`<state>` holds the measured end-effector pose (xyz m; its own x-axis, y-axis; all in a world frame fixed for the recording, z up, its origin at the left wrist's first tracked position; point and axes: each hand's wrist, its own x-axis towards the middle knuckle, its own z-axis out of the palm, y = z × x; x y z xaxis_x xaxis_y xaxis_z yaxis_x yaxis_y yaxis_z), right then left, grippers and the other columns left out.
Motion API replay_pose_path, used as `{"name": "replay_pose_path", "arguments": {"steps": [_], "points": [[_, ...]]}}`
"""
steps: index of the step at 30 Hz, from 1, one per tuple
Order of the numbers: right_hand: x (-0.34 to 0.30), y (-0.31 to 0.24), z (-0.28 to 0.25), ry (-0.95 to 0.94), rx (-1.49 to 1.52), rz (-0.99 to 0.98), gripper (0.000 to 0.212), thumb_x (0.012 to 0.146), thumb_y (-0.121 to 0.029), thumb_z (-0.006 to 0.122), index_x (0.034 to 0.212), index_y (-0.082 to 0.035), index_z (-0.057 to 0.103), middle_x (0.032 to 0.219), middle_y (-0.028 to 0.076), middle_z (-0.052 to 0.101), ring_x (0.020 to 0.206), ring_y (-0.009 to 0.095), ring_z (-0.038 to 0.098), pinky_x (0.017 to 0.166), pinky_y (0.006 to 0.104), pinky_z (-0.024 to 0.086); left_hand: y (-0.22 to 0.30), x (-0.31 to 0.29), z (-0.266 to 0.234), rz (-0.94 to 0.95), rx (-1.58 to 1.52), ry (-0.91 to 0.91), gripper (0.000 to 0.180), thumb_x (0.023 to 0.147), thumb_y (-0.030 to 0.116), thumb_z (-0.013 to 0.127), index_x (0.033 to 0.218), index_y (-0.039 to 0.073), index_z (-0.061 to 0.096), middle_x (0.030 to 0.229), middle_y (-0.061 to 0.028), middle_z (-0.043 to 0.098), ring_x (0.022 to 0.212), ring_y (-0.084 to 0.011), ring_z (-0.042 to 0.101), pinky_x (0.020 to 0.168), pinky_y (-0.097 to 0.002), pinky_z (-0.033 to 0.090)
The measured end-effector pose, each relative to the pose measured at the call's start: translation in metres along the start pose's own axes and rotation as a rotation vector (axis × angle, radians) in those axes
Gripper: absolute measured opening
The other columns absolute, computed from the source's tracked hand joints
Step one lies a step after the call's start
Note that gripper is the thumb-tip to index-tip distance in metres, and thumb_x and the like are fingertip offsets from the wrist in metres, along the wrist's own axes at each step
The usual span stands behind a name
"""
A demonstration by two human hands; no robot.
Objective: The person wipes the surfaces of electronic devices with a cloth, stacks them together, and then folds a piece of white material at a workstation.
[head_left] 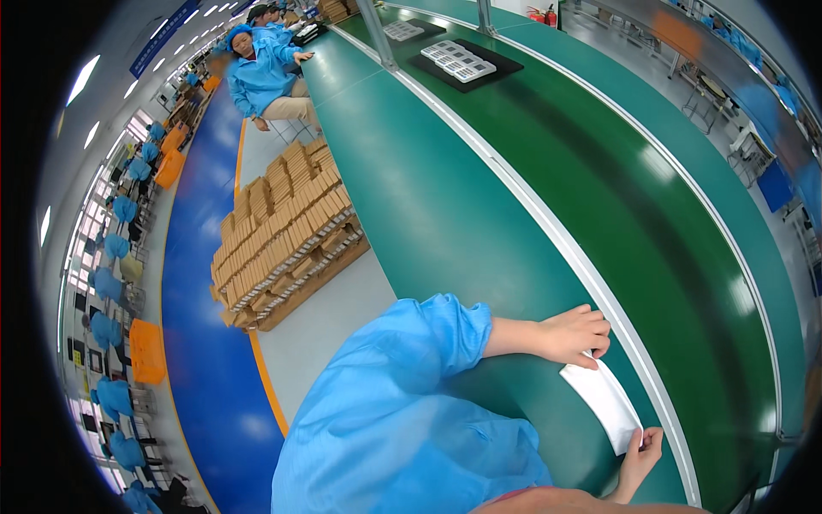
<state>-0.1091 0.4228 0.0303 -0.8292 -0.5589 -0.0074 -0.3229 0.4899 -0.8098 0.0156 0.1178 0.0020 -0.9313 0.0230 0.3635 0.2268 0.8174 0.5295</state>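
A long, narrow white piece, which looks like folded paper or a thin packet, lies at a slant over the green worktop beside the conveyor rail. My left hand has its fingers curled, with the thumb on the far end of the white piece. At the near end, my right hand pinches a corner between thumb and fingers. The picture does not show whether the piece is one sheet or several layers.
To the right of the worktop, a pale rail borders the green conveyor belt. Black trays with white items sit on its far part. Stacked brown cartons stand on the floor at left. A co-worker in blue sits beyond.
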Motion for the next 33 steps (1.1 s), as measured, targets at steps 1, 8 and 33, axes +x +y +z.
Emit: {"name": "replay_pose_path", "arguments": {"steps": [1,8,33], "points": [[-0.003,-0.005,0.0,0.006,0.031,0.026,0.019,0.089,-0.006,0.061,0.079,-0.005,0.045,0.067,-0.003,0.042,0.056,0.005,0.034,0.048,0.0232,0.029,0.001,0.001,0.001,0.004,-0.002,0.002,0.022,0.08,0.034,0.071,0.081,0.017,0.058,0.089,-0.0013,0.05,0.092,-0.0198,0.048,0.078,-0.0352,0.035],[0.008,-0.031,0.043,0.184,0.099,-0.032,0.015,0.089,-0.008,0.065,0.089,-0.003,0.051,0.072,-0.003,0.044,0.064,0.007,0.044,0.055,0.0226,0.038,-0.017,0.01,0.013,0.05,-0.018,0.068,0.016,0.071,0.033,0.072,0.079,0.019,0.066,0.088,-0.0013,0.06,0.094,-0.0248,0.055,0.076,-0.0415,0.039],[-0.008,-0.047,0.079,0.072,-0.541,-0.506,0.033,0.081,-0.016,0.072,0.113,-0.012,0.068,0.108,0.009,0.058,0.091,0.026,0.055,0.076,0.0352,0.049,-0.009,0.0,-0.012,-0.021,-0.036,-0.059,0.019,0.082,0.028,0.072,0.081,0.013,0.061,0.089,-0.0004,0.053,0.089,-0.0208,0.05,0.079,-0.0347,0.038]]}}
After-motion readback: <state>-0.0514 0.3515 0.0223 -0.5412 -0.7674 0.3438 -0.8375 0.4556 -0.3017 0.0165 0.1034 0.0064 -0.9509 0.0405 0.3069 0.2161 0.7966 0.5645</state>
